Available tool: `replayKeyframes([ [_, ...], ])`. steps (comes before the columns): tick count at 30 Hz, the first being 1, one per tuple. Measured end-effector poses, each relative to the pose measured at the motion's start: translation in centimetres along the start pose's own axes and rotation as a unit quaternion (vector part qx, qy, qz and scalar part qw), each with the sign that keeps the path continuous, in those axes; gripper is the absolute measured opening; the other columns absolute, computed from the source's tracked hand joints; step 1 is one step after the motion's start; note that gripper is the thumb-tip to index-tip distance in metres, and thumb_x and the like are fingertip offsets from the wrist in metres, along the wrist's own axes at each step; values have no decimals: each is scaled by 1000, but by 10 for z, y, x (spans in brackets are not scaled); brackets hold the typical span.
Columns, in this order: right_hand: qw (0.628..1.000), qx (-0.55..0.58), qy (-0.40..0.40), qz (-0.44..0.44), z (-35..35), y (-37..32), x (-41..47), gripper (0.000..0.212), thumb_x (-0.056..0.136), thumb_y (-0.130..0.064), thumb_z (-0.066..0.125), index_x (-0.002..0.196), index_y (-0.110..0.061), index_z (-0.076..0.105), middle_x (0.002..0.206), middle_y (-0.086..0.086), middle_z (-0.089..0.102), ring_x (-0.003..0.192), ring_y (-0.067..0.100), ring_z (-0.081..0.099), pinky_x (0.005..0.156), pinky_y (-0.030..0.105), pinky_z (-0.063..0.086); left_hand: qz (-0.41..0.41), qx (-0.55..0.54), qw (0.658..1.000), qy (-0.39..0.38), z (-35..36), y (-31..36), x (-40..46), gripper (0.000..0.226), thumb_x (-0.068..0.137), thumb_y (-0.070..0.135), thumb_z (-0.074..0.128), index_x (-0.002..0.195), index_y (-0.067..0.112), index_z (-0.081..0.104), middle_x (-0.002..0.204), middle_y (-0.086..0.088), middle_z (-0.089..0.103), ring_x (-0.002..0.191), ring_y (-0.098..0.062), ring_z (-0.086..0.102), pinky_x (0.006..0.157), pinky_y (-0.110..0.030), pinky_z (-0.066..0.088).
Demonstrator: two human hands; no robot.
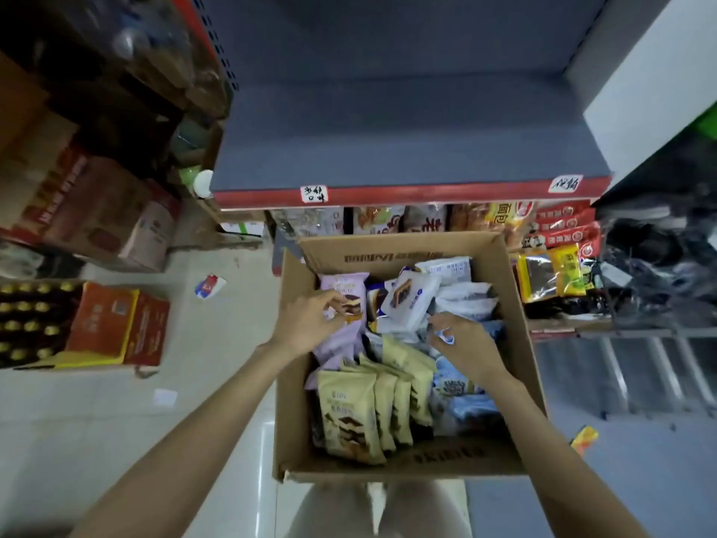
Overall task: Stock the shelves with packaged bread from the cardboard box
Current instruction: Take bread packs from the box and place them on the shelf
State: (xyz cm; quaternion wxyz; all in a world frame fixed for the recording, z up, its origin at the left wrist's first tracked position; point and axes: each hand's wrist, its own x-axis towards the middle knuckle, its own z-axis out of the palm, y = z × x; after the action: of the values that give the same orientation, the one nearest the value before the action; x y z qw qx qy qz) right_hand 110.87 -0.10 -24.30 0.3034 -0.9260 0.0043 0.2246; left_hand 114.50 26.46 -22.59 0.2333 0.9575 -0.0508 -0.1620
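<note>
An open cardboard box (516,304) sits on the floor below me, full of packaged bread. Purple packs (345,289) lie at its left, beige packs (351,413) at the front, white packs (411,300) at the back and light blue packs (465,409) at the right. My left hand (306,324) pinches the edge of a purple pack. Over the right side of the box, my right hand (465,343) curls its fingers around the edge of a white and blue pack. The grey shelf (407,149) above the box has a red front edge and is bare.
A lower shelf behind the box holds packaged bread (388,219) and red snack packs (562,227). Cartons (97,211) and a crate of bottles (23,320) stand at the left. Dark bags (659,266) pile at the right. Scraps of paper (209,285) lie on the tiled floor.
</note>
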Motion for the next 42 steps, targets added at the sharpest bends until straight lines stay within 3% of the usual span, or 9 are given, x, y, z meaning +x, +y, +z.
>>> replayKeyframes([
  [4, 996, 3, 29, 88, 52, 38, -1, 35, 95, -23, 54, 129, -16, 52, 113, 11, 63, 91, 29, 63, 75, 43, 53, -109, -123, 985, -60, 68, -39, -9, 31, 87, 17, 63, 118, 16, 61, 118, 0, 66, 110, -19, 61, 81, -24, 44],
  [7, 984, 20, 105, 140, 76, 62, -10, 35, 92, -19, 59, 126, -14, 56, 125, 13, 58, 109, 33, 55, 85, 44, 50, -123, -127, 982, -59, 101, -46, -6, 34, 90, 19, 60, 124, 18, 56, 122, 0, 62, 106, -17, 61, 79, -24, 44],
  [11, 985, 18, 148, 83, 93, 91, -17, 33, 87, -9, 63, 120, -7, 58, 122, 15, 59, 112, 36, 53, 90, 48, 46, 0, -126, 989, -73, 132, -27, 22, 38, 93, 20, 58, 130, 19, 51, 126, 2, 55, 109, -11, 55, 84, -33, 49],
  [15, 984, -64, 163, 28, 88, 116, 16, 41, 88, -12, 63, 127, -7, 53, 129, 14, 54, 120, 36, 50, 101, 47, 39, 89, -65, 992, -54, 152, -1, 79, 49, 91, 14, 58, 137, 17, 43, 133, -5, 47, 116, -22, 52, 84, -38, 47],
  [18, 979, -117, 160, 49, 82, 126, 41, 52, 86, -14, 64, 135, -10, 45, 138, 17, 45, 126, 38, 43, 101, 51, 40, 144, -14, 987, -64, 161, 17, 126, 69, 87, 6, 60, 147, 13, 28, 149, -7, 31, 133, -25, 36, 99, -36, 39],
  [24, 990, -81, 85, 77, 79, 150, 52, 60, 93, -20, 55, 145, -15, 28, 153, 9, 24, 143, 28, 18, 111, 45, 28, 235, 110, 946, -196, 171, 40, 181, 87, 85, -3, 55, 152, 15, 3, 158, -6, 10, 145, -22, 10, 109, -36, 27],
  [32, 987, -116, 92, 70, 81, 146, 49, 57, 91, -18, 57, 143, -15, 33, 153, 11, 25, 143, 30, 17, 112, 48, 23, 307, 221, 905, -197, 166, 26, 179, 68, 72, 26, 80, 132, 18, 49, 132, -6, 40, 122, -25, 33, 92, -37, 35],
  [36, 978, -169, 118, 31, 89, 133, 53, 54, 85, -14, 65, 135, -10, 46, 144, 17, 40, 135, 37, 34, 106, 53, 32, 342, 232, 893, -180, 152, 3, 178, 60, 77, 38, 75, 126, 15, 48, 133, -2, 50, 128, -22, 42, 110, -36, 20],
  [42, 984, -108, 143, 8, 77, 143, 51, 41, 83, -10, 66, 123, -9, 53, 132, 16, 47, 121, 37, 46, 92, 48, 46, 348, 205, 911, -85, 130, -21, 166, 39, 91, 39, 58, 117, 9, 57, 114, -9, 62, 113, -30, 53, 97, -34, 30],
])
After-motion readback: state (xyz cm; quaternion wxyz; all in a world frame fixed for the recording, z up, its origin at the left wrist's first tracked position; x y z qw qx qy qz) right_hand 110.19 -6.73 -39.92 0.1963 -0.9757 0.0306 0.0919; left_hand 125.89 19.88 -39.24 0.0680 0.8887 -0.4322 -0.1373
